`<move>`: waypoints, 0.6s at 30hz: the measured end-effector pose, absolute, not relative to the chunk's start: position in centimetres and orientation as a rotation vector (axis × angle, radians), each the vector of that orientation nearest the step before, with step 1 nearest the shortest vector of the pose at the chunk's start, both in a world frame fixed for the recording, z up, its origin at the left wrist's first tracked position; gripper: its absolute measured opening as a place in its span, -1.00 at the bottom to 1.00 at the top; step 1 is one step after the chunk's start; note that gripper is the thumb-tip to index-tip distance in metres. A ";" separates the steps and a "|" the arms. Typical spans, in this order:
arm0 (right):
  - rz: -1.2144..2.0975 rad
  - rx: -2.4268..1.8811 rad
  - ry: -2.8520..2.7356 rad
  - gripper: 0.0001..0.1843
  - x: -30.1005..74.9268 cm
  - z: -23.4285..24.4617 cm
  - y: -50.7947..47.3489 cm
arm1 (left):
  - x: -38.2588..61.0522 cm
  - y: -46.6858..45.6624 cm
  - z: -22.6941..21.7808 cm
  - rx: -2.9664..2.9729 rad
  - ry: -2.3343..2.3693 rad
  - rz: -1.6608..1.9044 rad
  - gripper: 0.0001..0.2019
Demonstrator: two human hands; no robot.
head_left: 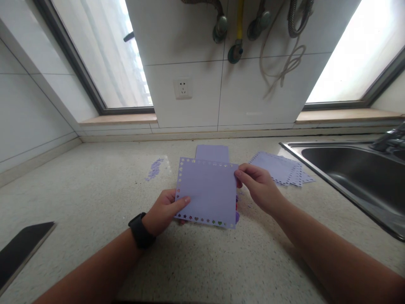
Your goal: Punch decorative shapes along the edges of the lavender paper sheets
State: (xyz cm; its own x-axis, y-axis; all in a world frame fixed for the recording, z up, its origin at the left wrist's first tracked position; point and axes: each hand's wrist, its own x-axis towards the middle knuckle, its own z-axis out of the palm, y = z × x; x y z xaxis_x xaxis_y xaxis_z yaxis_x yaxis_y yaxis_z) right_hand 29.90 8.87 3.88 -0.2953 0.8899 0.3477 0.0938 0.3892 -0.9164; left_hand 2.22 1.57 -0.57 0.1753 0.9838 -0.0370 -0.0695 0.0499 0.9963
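Observation:
A lilac paper sheet (207, 192) with a border of small punched hearts and stars is held just above the speckled countertop (95, 181). My left hand (164, 211), with a black watch on the wrist, pinches its lower left edge, thumb on top. My right hand (257, 185) pinches the upper right corner. Something purple, mostly hidden, peeks out under the sheet's lower right edge. Both hands are closed on the sheet.
A plain lilac sheet (211, 153) lies behind the held one. A stack of punched lilac sheets (280, 169) lies to the right, beside a steel sink (351, 173). Purple paper scraps (154, 168) lie to the left. A dark flat object (22, 249) sits at the near left.

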 end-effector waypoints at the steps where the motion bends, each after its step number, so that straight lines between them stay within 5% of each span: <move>1: 1.031 -0.877 -1.680 -0.68 29.9 3.9 8.9 | 2.2 1.6 -0.6 1.202 1.045 1.084 -0.60; 18: 1.027 -0.890 -1.701 -0.69 29.9 3.8 8.9 | 1.9 1.6 -1.0 1.179 1.034 1.099 -0.61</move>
